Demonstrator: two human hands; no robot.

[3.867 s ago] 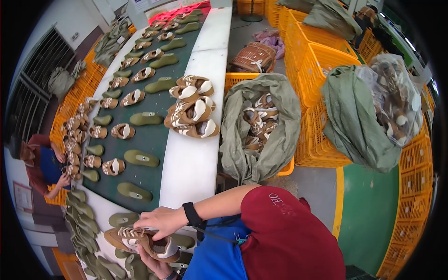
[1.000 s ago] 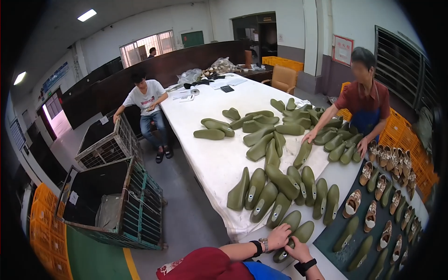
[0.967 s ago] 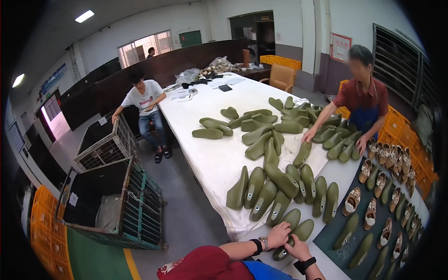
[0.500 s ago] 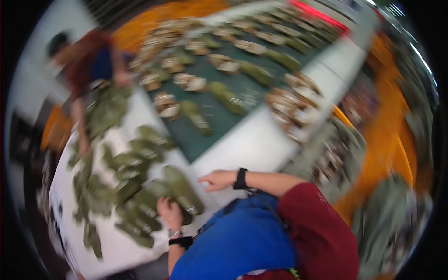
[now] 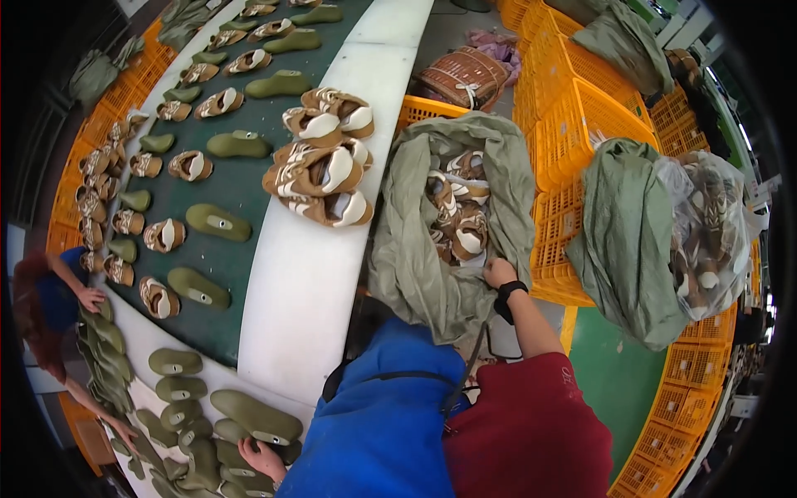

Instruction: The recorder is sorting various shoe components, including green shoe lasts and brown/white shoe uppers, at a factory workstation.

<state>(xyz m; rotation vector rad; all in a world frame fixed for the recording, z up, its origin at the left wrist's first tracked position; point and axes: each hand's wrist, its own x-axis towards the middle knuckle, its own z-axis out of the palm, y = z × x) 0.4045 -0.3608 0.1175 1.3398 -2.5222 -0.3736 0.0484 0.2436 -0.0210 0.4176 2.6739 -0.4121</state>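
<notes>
My left hand [image 5: 261,458] rests at the lower left among green shoe lasts [image 5: 256,417], fingers apart and touching them; none is gripped. To the right, my right hand [image 5: 500,272] is at the inner edge of a grey-green sack [image 5: 398,257], its fingers curled closed on the sack's fabric. Inside the wide-mouthed sack lie several brown-and-white shoes [image 5: 470,231], close to that hand. More brown-and-white shoes [image 5: 320,170] are piled on the white table edge [image 5: 307,274] left of the sack.
A green conveyor belt [image 5: 220,178] carries rows of shoes and lasts. Orange crates [image 5: 573,141] stand stacked at the right, with another sack [image 5: 627,241] and a clear bag of shoes [image 5: 706,224]. At far left, a co-worker's hand [image 5: 91,297] is near more lasts.
My view has swung to the right. My right hand has gone from above the white table to the sack. The left hand stays among the lasts.
</notes>
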